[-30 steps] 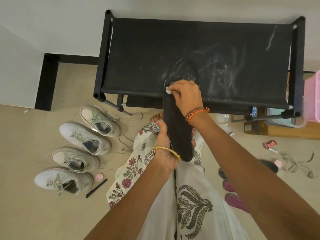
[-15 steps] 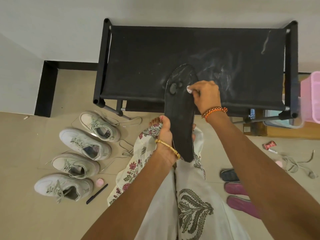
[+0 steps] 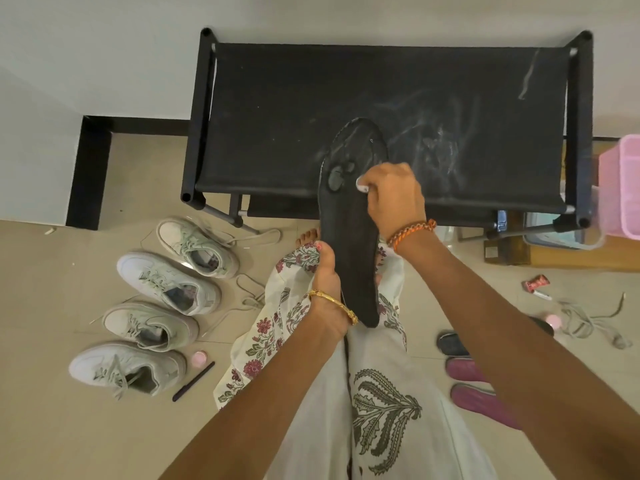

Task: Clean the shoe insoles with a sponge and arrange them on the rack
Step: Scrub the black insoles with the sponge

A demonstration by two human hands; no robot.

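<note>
A black insole (image 3: 349, 237) stands lengthwise in front of me, its toe end over the front edge of the black fabric rack (image 3: 284, 109). My left hand (image 3: 325, 289) grips the insole near its heel. My right hand (image 3: 394, 199) holds a small white sponge (image 3: 362, 185), mostly hidden by the fingers, pressed on the insole's right side near the toe. Wet dark spots show on the insole just left of the sponge. White streaks mark the rack's fabric to the right.
Several white sneakers (image 3: 166, 278) with loose laces lie on the floor at left, beside a small pink cap (image 3: 199, 357) and a dark stick (image 3: 193, 381). Dark and magenta insoles (image 3: 474, 389) lie at right. A pink basket (image 3: 620, 188) stands beside the rack's right end.
My right hand with the sponge slid from the insole's left edge across to its right side, leaving wet spots. The insole stayed in my left hand.
</note>
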